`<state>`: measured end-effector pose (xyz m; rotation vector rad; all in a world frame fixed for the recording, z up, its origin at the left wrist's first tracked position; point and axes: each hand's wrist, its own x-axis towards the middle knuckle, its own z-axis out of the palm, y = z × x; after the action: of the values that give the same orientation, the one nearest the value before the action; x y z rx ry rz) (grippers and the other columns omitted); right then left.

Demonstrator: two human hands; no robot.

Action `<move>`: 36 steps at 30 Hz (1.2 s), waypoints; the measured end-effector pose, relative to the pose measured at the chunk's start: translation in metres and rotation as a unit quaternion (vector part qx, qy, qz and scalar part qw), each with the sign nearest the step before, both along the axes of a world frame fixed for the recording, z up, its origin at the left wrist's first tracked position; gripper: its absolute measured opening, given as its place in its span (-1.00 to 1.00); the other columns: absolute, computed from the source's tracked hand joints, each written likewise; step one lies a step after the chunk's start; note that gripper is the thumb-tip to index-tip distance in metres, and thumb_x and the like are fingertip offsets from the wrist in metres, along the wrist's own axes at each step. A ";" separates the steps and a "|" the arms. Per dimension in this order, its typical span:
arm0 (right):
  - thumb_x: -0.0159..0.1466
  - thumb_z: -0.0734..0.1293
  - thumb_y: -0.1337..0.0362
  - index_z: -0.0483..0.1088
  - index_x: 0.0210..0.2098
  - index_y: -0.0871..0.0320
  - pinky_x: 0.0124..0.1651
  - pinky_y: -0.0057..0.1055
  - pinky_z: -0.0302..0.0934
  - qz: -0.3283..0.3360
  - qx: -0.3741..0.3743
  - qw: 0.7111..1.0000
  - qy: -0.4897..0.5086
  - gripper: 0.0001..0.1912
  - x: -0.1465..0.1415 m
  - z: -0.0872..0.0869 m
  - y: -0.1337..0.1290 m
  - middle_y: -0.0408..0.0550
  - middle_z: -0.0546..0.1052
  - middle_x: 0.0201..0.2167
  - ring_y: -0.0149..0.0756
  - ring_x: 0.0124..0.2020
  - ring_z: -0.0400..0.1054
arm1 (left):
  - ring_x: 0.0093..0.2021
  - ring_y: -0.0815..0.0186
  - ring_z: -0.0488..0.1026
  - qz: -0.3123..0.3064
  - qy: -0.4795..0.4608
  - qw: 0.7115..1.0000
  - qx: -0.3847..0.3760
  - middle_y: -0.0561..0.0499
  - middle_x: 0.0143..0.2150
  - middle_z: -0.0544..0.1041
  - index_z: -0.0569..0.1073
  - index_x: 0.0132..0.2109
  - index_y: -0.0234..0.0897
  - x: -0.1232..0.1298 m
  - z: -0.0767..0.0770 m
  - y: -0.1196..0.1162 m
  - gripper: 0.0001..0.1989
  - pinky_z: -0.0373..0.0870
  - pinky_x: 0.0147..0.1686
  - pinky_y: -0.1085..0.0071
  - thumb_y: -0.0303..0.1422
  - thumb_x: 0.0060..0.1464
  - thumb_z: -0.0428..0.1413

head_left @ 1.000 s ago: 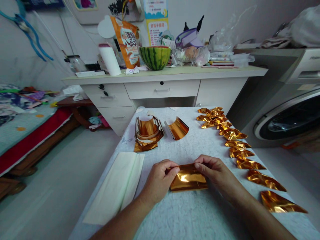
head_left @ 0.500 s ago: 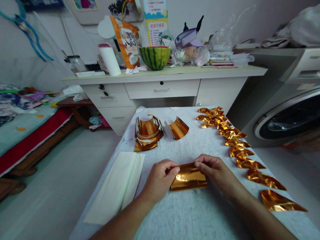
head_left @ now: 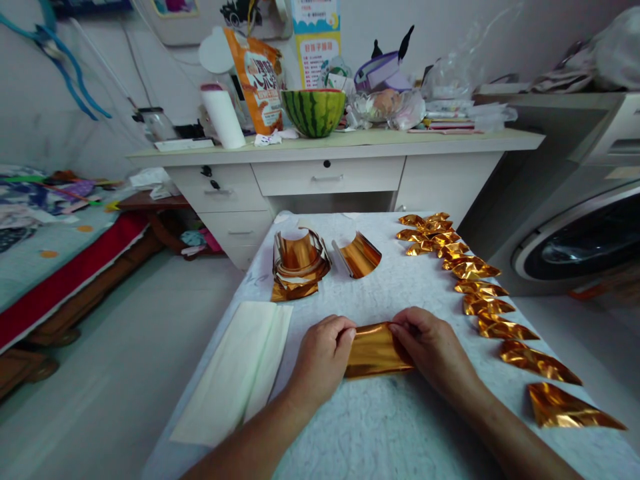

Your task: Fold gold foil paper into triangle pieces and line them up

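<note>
A shiny gold foil sheet [head_left: 379,352] lies across the near middle of the cloth-covered table [head_left: 380,427]. My left hand [head_left: 327,353] pinches its upper left corner between thumb and fingers. At the upper right corner, my right hand [head_left: 429,343] pinches the same sheet. Beyond my hands, a stack of curled gold sheets [head_left: 299,260] rests at the far left, with a single curved gold sheet [head_left: 359,255] beside it. Folded gold foil pieces [head_left: 484,305] run in a row down the right side. Left of my left hand lies a pale folded paper [head_left: 233,373].
Behind the table stands a white desk [head_left: 330,175] holding a watermelon half [head_left: 314,112], an orange bag [head_left: 260,87] and a paper roll [head_left: 223,117]. A washing machine [head_left: 580,200] is at the right, a bed [head_left: 60,253] at the left.
The view has shifted slightly, moving the table items a little to the right in the picture. Both hands keep hold of the gold sheet, whose surface looks smoother and whose reflections have changed.
</note>
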<state>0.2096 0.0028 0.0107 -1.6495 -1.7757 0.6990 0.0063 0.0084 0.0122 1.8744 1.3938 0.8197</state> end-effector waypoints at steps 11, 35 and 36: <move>0.26 0.23 0.27 0.40 -0.42 0.11 -0.25 -0.33 0.12 0.036 0.007 0.988 -0.149 -0.83 -0.003 -0.006 0.007 -0.06 0.49 -0.44 -0.22 -0.34 0.32 | -0.24 0.23 0.41 -0.015 0.177 0.982 0.058 0.01 -0.32 0.52 0.47 -0.33 -0.23 0.004 -0.007 0.007 -0.87 0.25 -0.21 0.34 -0.51 0.12 0.07; 0.27 0.16 0.44 0.44 -0.38 0.16 -0.20 -0.37 0.13 0.126 0.018 0.979 -0.156 -0.76 -0.002 0.001 0.013 -0.04 0.44 -0.37 -0.27 -0.28 0.30 | -0.13 0.25 0.34 -0.177 0.182 0.964 0.080 0.01 -0.20 0.43 0.46 -0.23 -0.24 -0.001 0.004 0.008 -0.90 0.31 -0.11 0.36 -0.50 0.13 0.08; 0.27 0.17 0.43 0.45 -0.37 0.16 -0.19 -0.37 0.13 0.128 0.017 0.979 -0.160 -0.77 -0.002 0.001 0.012 -0.04 0.44 -0.37 -0.26 -0.28 0.30 | -0.12 0.24 0.34 -0.179 0.188 0.963 0.078 0.01 -0.19 0.42 0.45 -0.22 -0.24 -0.001 0.006 0.007 -0.92 0.31 -0.10 0.35 -0.47 0.12 0.11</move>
<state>0.2076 0.0149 0.0121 -1.5956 -2.2457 0.5290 0.0055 0.0154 0.0179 2.4081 1.1683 0.4157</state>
